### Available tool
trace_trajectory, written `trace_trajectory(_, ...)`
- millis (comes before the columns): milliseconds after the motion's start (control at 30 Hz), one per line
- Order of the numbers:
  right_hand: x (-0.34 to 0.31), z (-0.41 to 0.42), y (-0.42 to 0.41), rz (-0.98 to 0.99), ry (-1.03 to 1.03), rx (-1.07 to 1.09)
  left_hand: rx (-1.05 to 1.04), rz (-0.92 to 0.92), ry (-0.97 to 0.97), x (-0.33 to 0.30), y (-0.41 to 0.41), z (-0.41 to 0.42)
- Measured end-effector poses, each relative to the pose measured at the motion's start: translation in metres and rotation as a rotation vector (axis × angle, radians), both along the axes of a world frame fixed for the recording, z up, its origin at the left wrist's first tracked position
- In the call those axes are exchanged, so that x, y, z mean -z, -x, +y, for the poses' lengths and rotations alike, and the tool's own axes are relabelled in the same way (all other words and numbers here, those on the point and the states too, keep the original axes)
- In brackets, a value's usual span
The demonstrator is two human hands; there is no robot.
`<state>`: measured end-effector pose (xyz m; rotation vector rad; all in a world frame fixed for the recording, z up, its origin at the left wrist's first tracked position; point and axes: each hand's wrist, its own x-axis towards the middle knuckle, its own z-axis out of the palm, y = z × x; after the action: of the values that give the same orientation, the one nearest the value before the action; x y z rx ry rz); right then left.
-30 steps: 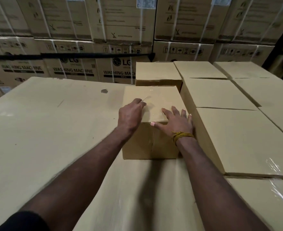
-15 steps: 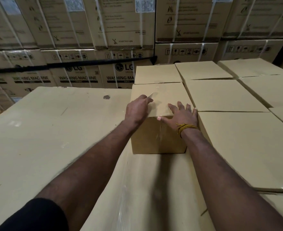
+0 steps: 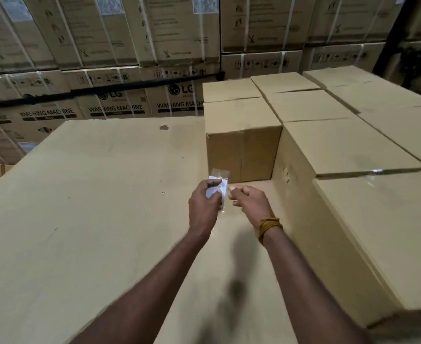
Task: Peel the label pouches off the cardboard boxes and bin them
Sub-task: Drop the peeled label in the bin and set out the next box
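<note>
Both hands hover close together: his left hand pinches a clear label pouch, the right hand empty, loosely curled beside it, the cardboard box just beyond them.

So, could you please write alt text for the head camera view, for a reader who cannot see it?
The left hand holds a clear label pouch with white paper inside, peeled free, while the right hand hovers beside it with loosely curled fingers. Just behind stands a small cardboard box, with larger boxes to its right and washing machine cartons stacked behind.
</note>
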<state>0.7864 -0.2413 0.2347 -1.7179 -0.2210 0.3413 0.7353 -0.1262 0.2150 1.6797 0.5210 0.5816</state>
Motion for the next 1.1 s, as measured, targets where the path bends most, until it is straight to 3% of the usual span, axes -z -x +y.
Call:
trace_trajectory(200,0.080,-0.058,0.148,0.195,0.008,0.069,0.110,0.085,0.257,0.073,0.142,-0.063)
trace_trajectory(300,0.112,-0.090,0.208,0.385,-0.029,0.253,0.186,0.155,0.288,0.103,0.194,-0.097)
trace_trajectory(400,0.127,-0.123,0.253,0.444,-0.026,0.372,0.302,0.241,0.267,0.122,0.232,-0.127)
trace_trajectory(500,0.136,-0.155,0.282,0.375,0.022,0.429,0.382,0.331,0.199,0.135,0.254,-0.155)
trace_trajectory(700,0.157,-0.222,0.317,0.130,0.307,0.497,0.527,0.457,0.181,0.142,0.268,-0.225)
trace_trajectory(900,0.180,-0.301,0.335,-0.157,0.582,0.553,0.678,0.545,0.342,0.152,0.267,-0.314)
trace_trajectory(1100,0.241,-0.410,0.342,-0.147,0.648,0.639,0.665,0.785,0.702,0.177,0.257,-0.426)
